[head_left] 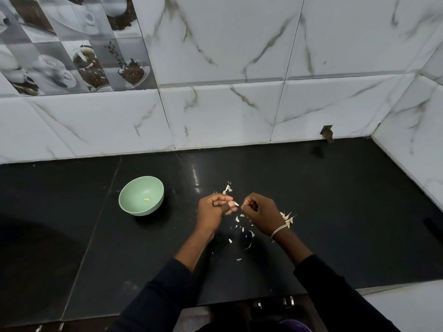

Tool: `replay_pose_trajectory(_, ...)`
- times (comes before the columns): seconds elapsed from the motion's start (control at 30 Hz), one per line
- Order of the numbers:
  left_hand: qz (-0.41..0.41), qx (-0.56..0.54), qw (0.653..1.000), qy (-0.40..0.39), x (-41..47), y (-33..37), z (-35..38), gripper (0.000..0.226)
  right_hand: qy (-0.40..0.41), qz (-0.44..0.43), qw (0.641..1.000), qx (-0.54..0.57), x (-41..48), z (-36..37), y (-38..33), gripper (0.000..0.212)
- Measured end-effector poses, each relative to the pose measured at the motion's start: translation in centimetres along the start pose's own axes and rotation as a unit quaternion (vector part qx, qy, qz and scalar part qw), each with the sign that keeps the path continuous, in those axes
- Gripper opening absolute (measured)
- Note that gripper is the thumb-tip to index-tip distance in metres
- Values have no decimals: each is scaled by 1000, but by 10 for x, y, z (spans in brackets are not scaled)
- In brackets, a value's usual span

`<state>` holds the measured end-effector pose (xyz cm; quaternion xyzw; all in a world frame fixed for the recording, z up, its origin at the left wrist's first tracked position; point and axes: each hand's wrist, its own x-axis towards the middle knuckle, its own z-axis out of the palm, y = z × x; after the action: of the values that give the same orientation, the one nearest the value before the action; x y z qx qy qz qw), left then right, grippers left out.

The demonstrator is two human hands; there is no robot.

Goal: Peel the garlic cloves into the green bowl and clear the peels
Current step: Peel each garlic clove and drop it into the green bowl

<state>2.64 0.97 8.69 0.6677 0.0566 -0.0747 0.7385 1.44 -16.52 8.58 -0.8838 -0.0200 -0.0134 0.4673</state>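
Pale garlic clove (236, 204) between both hands (213, 208) (260, 212)

Green bowl (141, 196), black counter (335, 212), white grey-veined marble tiles (227, 116)

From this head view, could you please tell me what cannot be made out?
All in the head view:
- Garlic clove: left hand fingers cover most; how far peeled is unclear.
- Peel scrap in right hand: too small to tell whether attached.
- Garlic pile: partly behind the right wrist; count unclear.
- Purple object: cut off by bottom edge.
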Motion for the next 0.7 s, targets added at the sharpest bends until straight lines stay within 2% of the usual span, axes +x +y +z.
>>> replay_pose_trajectory(0.13,-6,0,1000,12,0,-3,-1,9,-38,54,997,-46,0,3,15,24)
replay_pose_trajectory(0.23,-15,5,1000,19,2,-8,-1,7,-49,66,993,-84,1,5,21,19)
replay_pose_trajectory(0.4,-27,33,999,24,1,-17,-2,2,-56,131,990,-16,0,4,20,19)
replay_pose_trajectory(0.63,-46,73,996,17,1,-20,1,17,-65,96,991,-68,1,4,19,19)
replay_pose_trajectory(0.7,-52,70,996,16,0,-20,3,16,-72,108,991,-25,0,5,15,15)
